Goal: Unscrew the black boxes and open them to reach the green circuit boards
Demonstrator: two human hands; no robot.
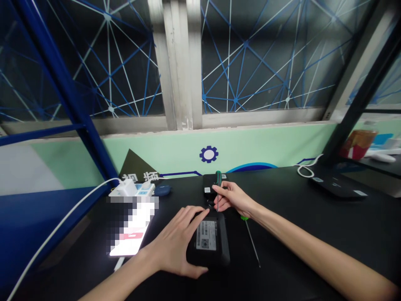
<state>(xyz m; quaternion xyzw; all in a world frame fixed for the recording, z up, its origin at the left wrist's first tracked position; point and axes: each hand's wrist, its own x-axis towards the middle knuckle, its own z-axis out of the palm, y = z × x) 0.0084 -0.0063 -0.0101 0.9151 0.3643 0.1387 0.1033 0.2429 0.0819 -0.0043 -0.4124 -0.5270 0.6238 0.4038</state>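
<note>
My left hand (177,240) grips the left side of a black device (222,242), its fingers over the far edge and its thumb at the near edge. The device lies on the black table with a white printed label (206,235) facing up. In my right hand (233,197) is a screwdriver (218,177) with a green and black handle, held nearly upright. Its shaft points down at the far right part of the device; whether the tip sits in a screw I cannot tell. A second screwdriver (252,243), partly behind my right wrist, lies on the table.
Behind my hands sits another black device (210,180). To the left are a lit phone or tablet (131,238), a power strip (145,189) with white plugs and a cable, and a dark blue case (163,190). A flat black device (340,186) and a white cable (305,170) lie right.
</note>
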